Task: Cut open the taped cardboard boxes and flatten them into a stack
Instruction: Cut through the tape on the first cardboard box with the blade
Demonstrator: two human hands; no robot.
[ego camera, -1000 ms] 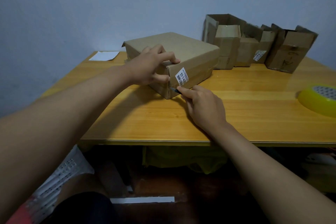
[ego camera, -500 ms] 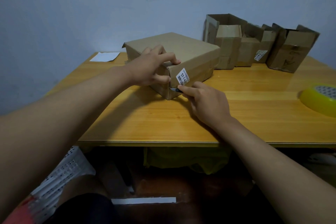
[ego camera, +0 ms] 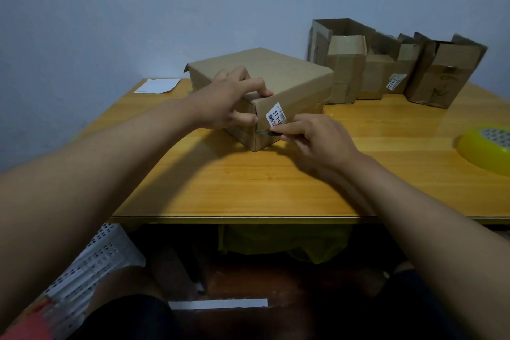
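1. A closed cardboard box [ego camera: 265,83] sits on the wooden table [ego camera: 248,179], turned so that one corner points toward the person.
2. The left hand [ego camera: 229,99] grips that near corner: its fingers curl over the top edge and its thumb presses against the left side face.
3. The right hand [ego camera: 320,138] pinches a small dark blade [ego camera: 269,133] between thumb and curled fingers. The blade tip touches the box at the corner seam, low on the side.
4. A white label [ego camera: 276,117] with printed digits is stuck on the right side face, just above the blade.
5. Along the back wall stands a row of opened boxes [ego camera: 386,69], flaps up, well apart from the hands.
6. A yellow roll of tape [ego camera: 488,146] lies at the right edge of the table.
7. A white sheet of paper [ego camera: 157,85] lies at the far left corner of the table.
8. Below the table edge, a white perforated basket [ego camera: 91,262] shows at lower left.
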